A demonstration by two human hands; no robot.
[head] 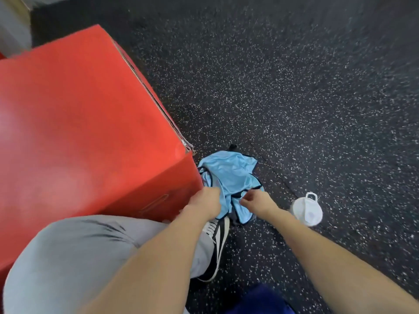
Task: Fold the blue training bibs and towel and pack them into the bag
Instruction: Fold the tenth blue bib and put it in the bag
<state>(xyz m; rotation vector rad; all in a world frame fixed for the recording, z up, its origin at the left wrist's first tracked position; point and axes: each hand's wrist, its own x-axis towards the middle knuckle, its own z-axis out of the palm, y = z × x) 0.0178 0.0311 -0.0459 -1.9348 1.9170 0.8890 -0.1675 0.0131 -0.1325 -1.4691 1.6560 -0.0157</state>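
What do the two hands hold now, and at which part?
Both hold the blue bibs. The left hand grips the bunched cloth at its near left edge; the right hand pinches the near edge by the dark trim.

The red box (79, 123) runs off the left edge; the bibs (229, 175) hide both hands' fingertips; motion blur smears the floor (317, 87).
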